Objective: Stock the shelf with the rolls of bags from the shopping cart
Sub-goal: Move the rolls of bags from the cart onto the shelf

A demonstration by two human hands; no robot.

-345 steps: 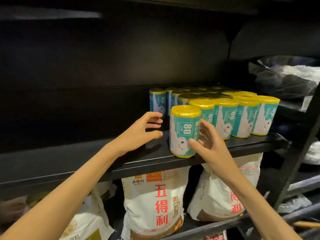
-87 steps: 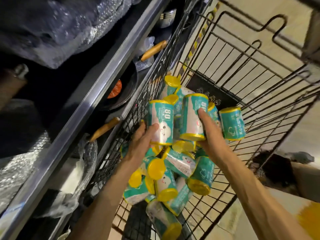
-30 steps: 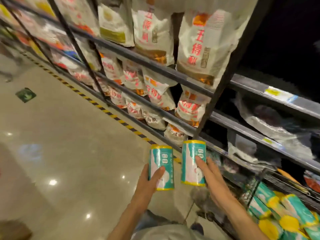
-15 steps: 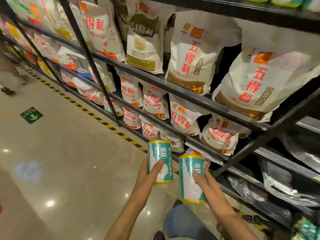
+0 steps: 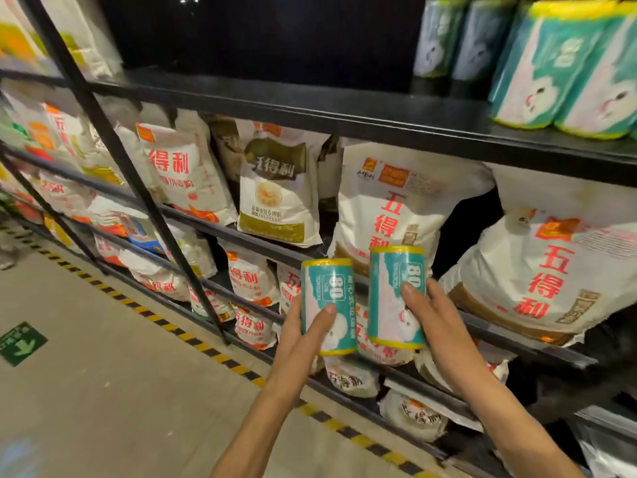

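Glossy plastic-wrapped rolls [image 5: 327,307] in teal, yellow ends, matt black metal shelf [image 5: 310,108], white woven-looking sacks [image 5: 396,215] with a dull sheen, smooth polished floor [image 5: 103,391]

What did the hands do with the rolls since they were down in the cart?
The left hand and right hand each lifted one roll out of the cart and carried it up toward the top shelf. The left roll and right roll stay upright and gripped. The rolls already stocked have not moved.
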